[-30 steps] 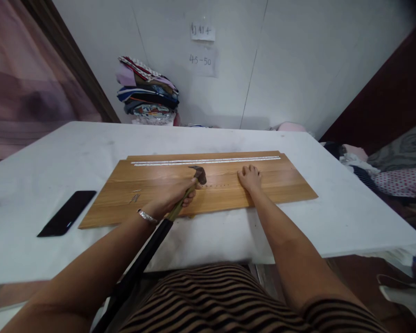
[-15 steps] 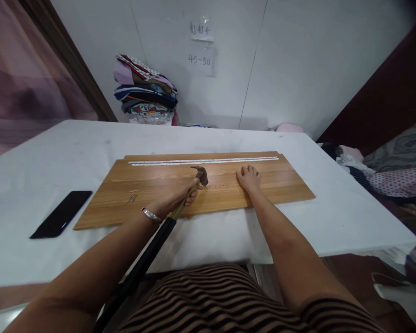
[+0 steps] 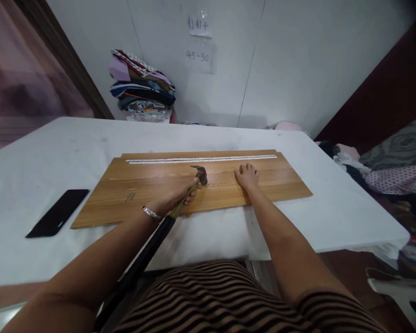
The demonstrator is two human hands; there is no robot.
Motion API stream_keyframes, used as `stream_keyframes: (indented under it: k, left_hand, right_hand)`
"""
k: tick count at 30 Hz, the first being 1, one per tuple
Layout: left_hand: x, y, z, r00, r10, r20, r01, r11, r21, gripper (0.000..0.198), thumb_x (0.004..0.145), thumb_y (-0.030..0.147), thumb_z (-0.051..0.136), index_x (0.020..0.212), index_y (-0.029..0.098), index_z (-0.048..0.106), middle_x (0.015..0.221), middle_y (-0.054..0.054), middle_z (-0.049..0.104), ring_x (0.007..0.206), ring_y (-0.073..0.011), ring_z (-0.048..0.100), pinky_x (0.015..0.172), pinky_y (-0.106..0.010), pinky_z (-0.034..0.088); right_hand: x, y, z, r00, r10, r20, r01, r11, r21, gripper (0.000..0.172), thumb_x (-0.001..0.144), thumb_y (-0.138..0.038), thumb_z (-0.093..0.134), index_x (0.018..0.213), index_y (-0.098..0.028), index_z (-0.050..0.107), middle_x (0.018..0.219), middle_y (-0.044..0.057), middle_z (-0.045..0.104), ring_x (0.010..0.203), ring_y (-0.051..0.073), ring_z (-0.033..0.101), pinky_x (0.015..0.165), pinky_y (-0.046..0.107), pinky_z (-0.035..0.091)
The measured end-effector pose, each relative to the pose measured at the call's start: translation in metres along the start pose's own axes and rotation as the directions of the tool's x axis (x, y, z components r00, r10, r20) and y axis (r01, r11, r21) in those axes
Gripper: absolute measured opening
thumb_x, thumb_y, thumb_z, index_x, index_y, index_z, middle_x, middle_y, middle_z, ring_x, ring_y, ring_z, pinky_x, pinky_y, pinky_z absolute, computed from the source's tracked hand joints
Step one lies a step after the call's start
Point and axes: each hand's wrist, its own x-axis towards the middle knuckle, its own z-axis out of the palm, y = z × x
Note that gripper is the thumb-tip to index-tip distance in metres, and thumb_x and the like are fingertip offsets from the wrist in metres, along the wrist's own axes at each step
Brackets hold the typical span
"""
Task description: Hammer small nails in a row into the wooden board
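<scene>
My left hand (image 3: 189, 192) is closed around the upper handle of a claw hammer (image 3: 162, 229), just below its dark head. The hammer's head sits low over the wooden board (image 3: 263, 180), at the left end of a row of small dark nail heads (image 3: 217, 183). I cannot tell whether the head touches the board. The black lower grip runs back along my left forearm. My right hand (image 3: 248, 176) lies on the board to the right of the row, fingers stretched out and holding nothing. Several loose nails (image 3: 130, 197) lie on the board's left part.
Two white measuring strips (image 3: 201, 160) run along the board's far side. A black phone (image 3: 58, 212) lies left of the board on the white table (image 3: 107, 136). Folded clothes (image 3: 143, 88) are stacked against the wall behind. More cloth (image 3: 384, 180) lies beyond the table's right edge.
The whole view has shifted slightly. Both hands and the hammer keep nearly the same places on the board.
</scene>
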Motion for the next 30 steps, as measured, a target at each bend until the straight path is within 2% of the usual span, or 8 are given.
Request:
stream_keyframes:
  k: [5,12,17,22,27,30]
  left_hand:
    - [0.0,0.001,0.0,0.999,0.038,-0.021,-0.037,0.999,0.032,0.033,0.1,0.053,0.067,0.095,0.021,0.061,0.061,0.007,0.046,0.044,-0.0065,0.032,0.041,-0.019,0.021]
    - [0.001,0.001,0.004,0.995,-0.01,-0.102,0.018,0.996,0.082,0.031,0.1,0.051,0.066,0.093,0.021,0.061,0.06,0.006,0.046,0.043,-0.0071,0.032,0.041,-0.021,0.021]
    - [0.0,0.005,0.006,0.994,0.015,-0.106,-0.008,0.998,0.07,0.03,0.099,0.049,0.066,0.094,0.02,0.061,0.061,0.006,0.045,0.044,-0.0069,0.032,0.041,-0.019,0.022]
    - [-0.003,0.008,0.009,0.994,-0.03,-0.104,0.037,0.997,0.066,0.029,0.1,0.047,0.064,0.091,0.02,0.06,0.061,0.006,0.045,0.043,-0.0066,0.032,0.04,-0.018,0.024]
    - [-0.003,0.011,0.009,0.994,-0.002,-0.107,0.009,0.998,0.064,0.03,0.101,0.048,0.061,0.092,0.019,0.059,0.06,0.007,0.044,0.042,-0.0059,0.031,0.039,-0.016,0.024]
    - [-0.002,0.01,0.009,0.992,-0.026,-0.123,0.036,0.996,0.077,0.031,0.102,0.049,0.058,0.093,0.019,0.059,0.06,0.007,0.045,0.042,-0.0061,0.031,0.039,-0.016,0.024]
  right_hand:
    - [0.001,0.001,0.003,1.0,-0.002,-0.017,0.002,1.0,0.005,0.051,0.113,-0.045,0.038,0.145,-0.02,0.069,0.167,0.02,0.054,0.156,0.034,0.042,0.125,0.055,0.031]
    - [0.002,0.002,0.004,1.0,-0.004,-0.017,0.004,1.0,0.017,0.05,0.112,-0.045,0.039,0.144,-0.019,0.069,0.166,0.02,0.055,0.155,0.035,0.043,0.125,0.055,0.031]
    - [0.002,0.001,0.003,1.0,-0.002,-0.008,0.002,1.0,0.021,0.05,0.112,-0.045,0.038,0.144,-0.02,0.069,0.166,0.02,0.056,0.156,0.035,0.043,0.126,0.055,0.031]
    - [0.002,0.001,0.002,1.0,-0.002,-0.005,0.002,0.999,0.032,0.052,0.112,-0.044,0.039,0.146,-0.017,0.068,0.168,0.021,0.054,0.156,0.035,0.042,0.127,0.054,0.029]
    - [0.002,0.0,0.003,1.0,-0.005,-0.01,0.006,0.999,0.035,0.05,0.112,-0.044,0.04,0.143,-0.018,0.069,0.166,0.021,0.054,0.154,0.034,0.043,0.125,0.055,0.029]
    - [0.002,0.0,0.004,1.0,-0.01,-0.013,0.011,0.999,0.037,0.05,0.112,-0.043,0.04,0.143,-0.018,0.069,0.166,0.021,0.055,0.153,0.035,0.044,0.125,0.055,0.03]
